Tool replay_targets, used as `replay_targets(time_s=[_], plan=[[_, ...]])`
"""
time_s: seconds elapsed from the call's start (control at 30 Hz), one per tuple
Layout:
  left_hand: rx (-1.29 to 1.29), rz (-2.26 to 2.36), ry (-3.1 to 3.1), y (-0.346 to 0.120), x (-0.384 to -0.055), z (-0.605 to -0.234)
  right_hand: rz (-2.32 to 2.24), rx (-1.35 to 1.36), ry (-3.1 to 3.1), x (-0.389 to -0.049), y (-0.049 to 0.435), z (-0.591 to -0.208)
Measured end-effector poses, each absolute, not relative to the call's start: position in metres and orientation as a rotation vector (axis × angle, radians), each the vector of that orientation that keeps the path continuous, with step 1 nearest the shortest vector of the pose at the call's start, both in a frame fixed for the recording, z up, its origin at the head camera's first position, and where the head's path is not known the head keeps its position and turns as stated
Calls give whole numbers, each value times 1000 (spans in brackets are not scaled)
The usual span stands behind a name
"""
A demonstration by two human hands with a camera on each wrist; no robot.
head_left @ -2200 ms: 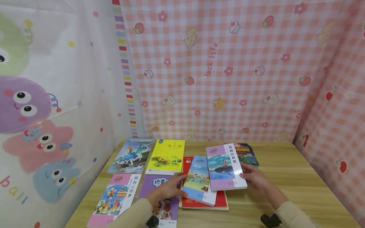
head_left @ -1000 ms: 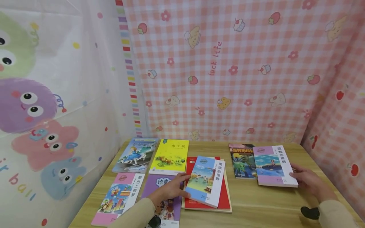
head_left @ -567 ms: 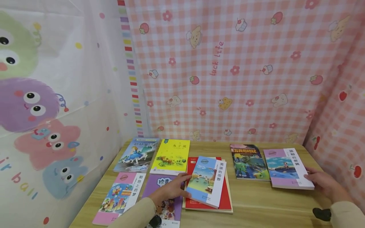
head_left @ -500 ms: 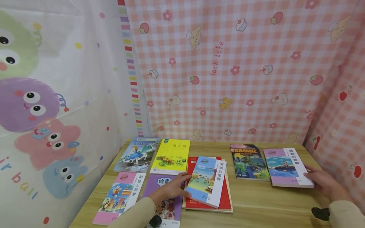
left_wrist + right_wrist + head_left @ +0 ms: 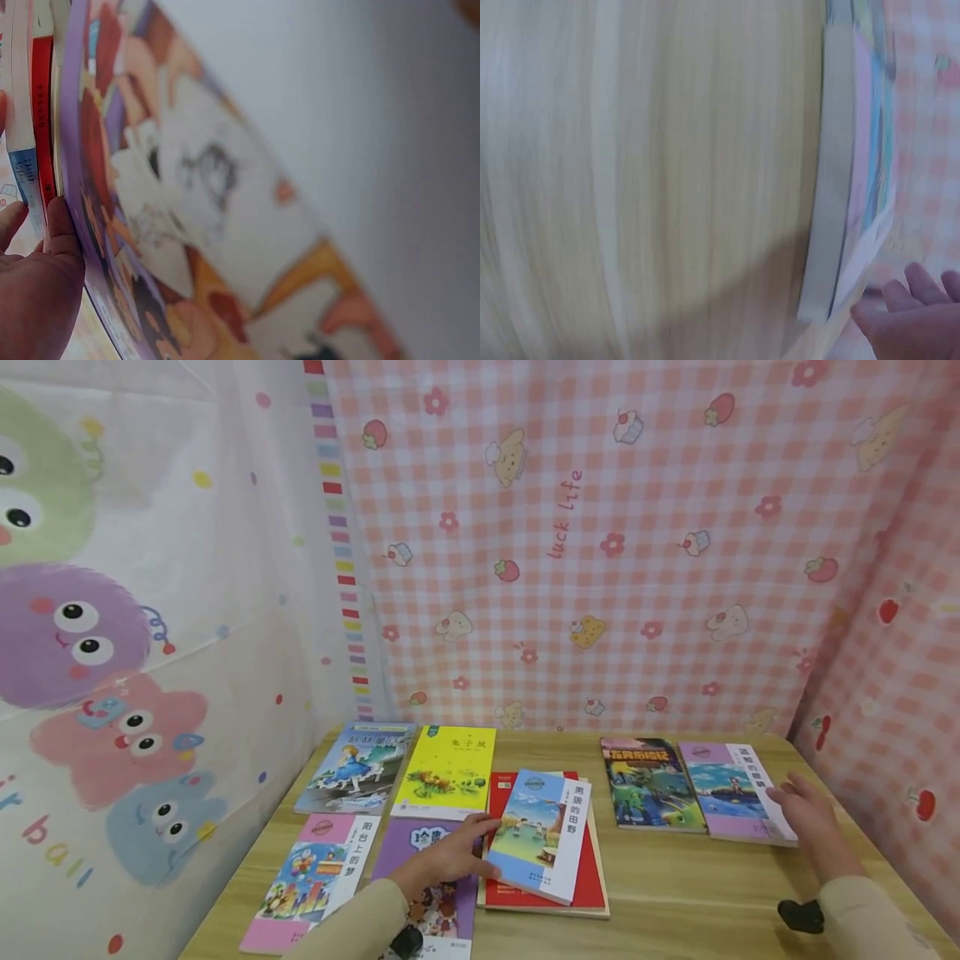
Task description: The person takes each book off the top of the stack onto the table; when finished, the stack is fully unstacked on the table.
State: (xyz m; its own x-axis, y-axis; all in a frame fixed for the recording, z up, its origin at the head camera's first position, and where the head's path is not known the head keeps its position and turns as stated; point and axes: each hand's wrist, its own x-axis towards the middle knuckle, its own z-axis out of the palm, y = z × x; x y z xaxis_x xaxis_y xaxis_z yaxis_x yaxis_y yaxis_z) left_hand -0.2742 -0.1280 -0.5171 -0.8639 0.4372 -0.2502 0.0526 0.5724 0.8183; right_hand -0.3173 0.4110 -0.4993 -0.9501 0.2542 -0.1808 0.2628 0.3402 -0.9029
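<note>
A blue-and-white paperback [image 5: 543, 835] lies tilted on a red book [image 5: 592, 881] in the middle of the table. My left hand [image 5: 450, 860] rests at the left edge of these two, thumb and fingers spread along it. In the left wrist view, the fingers [image 5: 64, 229] meet the book edges beside a purple book [image 5: 71, 112]. At the right lies a pink-and-white paperback [image 5: 727, 789], flat beside a dark green comic-style book [image 5: 652, 785]. My right hand [image 5: 806, 814] is raised by its right edge, fingers loosely extended and holding nothing; the right wrist view shows them apart from the book.
On the left of the wooden table [image 5: 675, 893] lie a blue girl-cover book [image 5: 352, 768], a yellow book [image 5: 446, 772], another pink-and-white book [image 5: 311, 881] and the purple book, partly under my left forearm. Cloth curtains [image 5: 600, 593] stand behind and at both sides.
My right hand has carried the pink-and-white book rightward off the dark green one, set it down beside it and let go. My left hand has stayed in place.
</note>
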Motion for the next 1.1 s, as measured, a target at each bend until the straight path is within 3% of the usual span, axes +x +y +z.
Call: replay_targets(time_s=[0.53,0.8,1.1], plan=[[408,1267,2364,-132,-271,-516,-2050,17,2104,-308,270,-494],[414,1296,2347,-131,-272,-517,-2043,52,2056,-284,208,-507],[409,1322,2318,-129,-272,-516,-2045,122,2034,-270,182,-524]])
